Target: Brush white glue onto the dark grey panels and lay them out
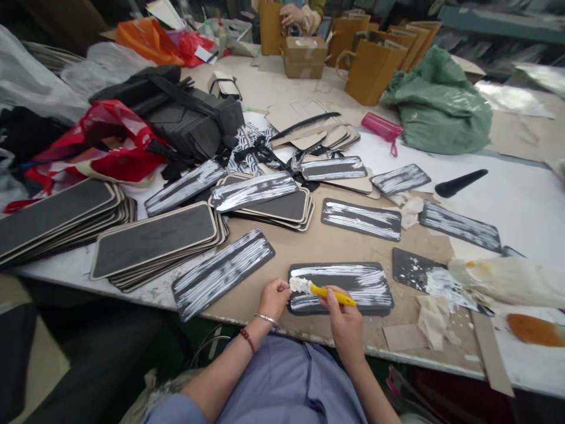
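Note:
In my right hand (344,315) is a brush with a yellow handle (333,294), my fingers closed round it. Thick white paste covers the brush head (301,285), which rests on a dark rectangular panel (339,303) streaked with white. My left hand (273,297) pinches the left edge of that panel with closed fingertips. Another streaked panel (223,274) lies slantwise to the left of my left hand. Beyond the brushed panel is a further streaked one (362,219). A paste-smeared dark piece (410,270) sits to the right.
Stacks of light-edged dark panels (156,238) stand at the left. More streaked panels (255,191) lie on piles behind. A black bag (189,118), a green plastic bag (441,106) and a pink pouch (382,126) are farther back. Another person's hand (293,15) is near brown bags (371,68).

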`<state>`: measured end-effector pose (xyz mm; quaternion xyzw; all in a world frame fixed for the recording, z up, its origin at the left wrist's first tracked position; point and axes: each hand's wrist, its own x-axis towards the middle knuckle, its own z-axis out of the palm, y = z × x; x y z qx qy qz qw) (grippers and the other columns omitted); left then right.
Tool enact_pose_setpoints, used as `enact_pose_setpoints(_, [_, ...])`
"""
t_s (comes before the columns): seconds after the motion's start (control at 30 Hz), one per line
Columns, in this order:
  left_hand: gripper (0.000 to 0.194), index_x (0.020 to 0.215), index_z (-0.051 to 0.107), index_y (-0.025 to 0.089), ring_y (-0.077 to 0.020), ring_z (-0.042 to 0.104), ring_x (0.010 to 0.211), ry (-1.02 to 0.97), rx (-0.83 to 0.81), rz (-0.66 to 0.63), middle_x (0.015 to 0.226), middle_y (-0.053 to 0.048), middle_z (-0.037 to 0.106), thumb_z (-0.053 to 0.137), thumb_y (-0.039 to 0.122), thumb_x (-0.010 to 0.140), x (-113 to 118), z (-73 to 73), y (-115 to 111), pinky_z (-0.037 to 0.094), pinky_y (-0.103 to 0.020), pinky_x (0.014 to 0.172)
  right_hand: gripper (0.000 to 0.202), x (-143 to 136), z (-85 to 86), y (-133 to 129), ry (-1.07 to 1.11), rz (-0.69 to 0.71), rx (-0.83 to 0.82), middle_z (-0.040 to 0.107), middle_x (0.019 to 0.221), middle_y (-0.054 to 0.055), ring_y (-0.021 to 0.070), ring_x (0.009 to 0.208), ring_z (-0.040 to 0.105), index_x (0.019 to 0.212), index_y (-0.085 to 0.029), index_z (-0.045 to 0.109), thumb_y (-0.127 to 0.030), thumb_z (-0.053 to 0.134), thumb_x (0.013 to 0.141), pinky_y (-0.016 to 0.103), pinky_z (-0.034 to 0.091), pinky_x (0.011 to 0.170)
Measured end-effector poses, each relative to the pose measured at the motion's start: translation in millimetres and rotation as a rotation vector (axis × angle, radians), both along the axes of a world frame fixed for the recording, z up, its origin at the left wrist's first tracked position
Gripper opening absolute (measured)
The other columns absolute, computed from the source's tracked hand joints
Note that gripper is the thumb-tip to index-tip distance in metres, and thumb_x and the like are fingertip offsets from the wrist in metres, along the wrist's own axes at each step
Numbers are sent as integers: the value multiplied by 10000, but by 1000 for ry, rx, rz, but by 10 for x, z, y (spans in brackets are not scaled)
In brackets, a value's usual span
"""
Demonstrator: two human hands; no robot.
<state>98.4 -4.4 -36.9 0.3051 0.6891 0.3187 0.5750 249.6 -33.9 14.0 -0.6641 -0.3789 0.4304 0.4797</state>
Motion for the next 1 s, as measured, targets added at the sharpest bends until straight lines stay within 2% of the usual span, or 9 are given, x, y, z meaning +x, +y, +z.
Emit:
enact_pose_setpoints(0.13, [72,524,508,167,-88,463,417,-4,-1,-13,437,57,492,545,128,571,-4,-22,10,384,-200,416,281,26,53,-29,-308,-18,79,621,897,77,204,755,619,891,-169,602,-422,525,796,384,502,755])
enact_pose_setpoints(0.2, [83,518,504,169,-87,457,414,1,8,-16,433,61,489,546,123,573,-5,-27,10,377,-199,416,259,-24,96,-12,-363,-6,126,617,912,76,196,765,614,904,-173,600,-397,512,809,368,492,764])
enact_pose_setpoints(0.33, [103,505,494,171,-81,453,420,25,36,-23,426,70,473,541,109,572,-5,-35,7,374,-197,444,277,-164,53,118,-198,33,112,616,900,75,183,743,615,904,-167,586,-413,497,814,343,513,723])
enact_pose_setpoints(0.43, [98,506,496,170,-83,462,430,36,49,-27,434,69,477,538,107,569,-2,-38,4,386,-200,461,326,-63,11,185,-212,-88,71,620,873,75,185,701,621,897,-153,587,-453,517,791,355,519,710])
enact_pose_setpoints(0.57, [86,520,491,172,-81,474,427,16,45,-30,444,70,483,540,123,571,-9,-23,-3,390,-190,439,356,145,105,73,-282,-234,100,615,892,79,191,743,617,865,-145,606,-480,553,758,358,520,739])
enact_pose_setpoints(0.67, [80,523,487,174,-82,475,401,-17,25,-35,426,72,482,539,143,576,-22,-3,0,392,-186,410,357,50,156,-80,-166,-171,23,626,901,78,196,723,626,856,-148,617,-481,585,732,353,543,693])
enact_pose_setpoints(0.8, [86,504,482,174,-82,482,390,-43,0,-31,400,70,484,531,127,555,-33,22,16,413,-184,408,371,-65,52,-170,-73,-82,-50,641,885,76,209,702,642,847,-147,617,-495,589,722,359,553,669])
enact_pose_setpoints(0.87, [81,503,484,174,-83,482,389,-45,1,-28,397,69,483,532,128,550,-35,35,22,416,-185,405,400,96,-10,-158,-182,-133,-41,647,888,85,211,704,645,865,-145,613,-518,568,727,354,544,679])
enact_pose_setpoints(1.0, [67,506,491,172,-83,477,388,-37,18,-38,405,66,487,539,150,547,-38,59,22,416,-189,403,490,720,-5,-117,-569,-340,-2,664,749,105,232,671,639,862,-120,619,-578,483,755,349,518,649])
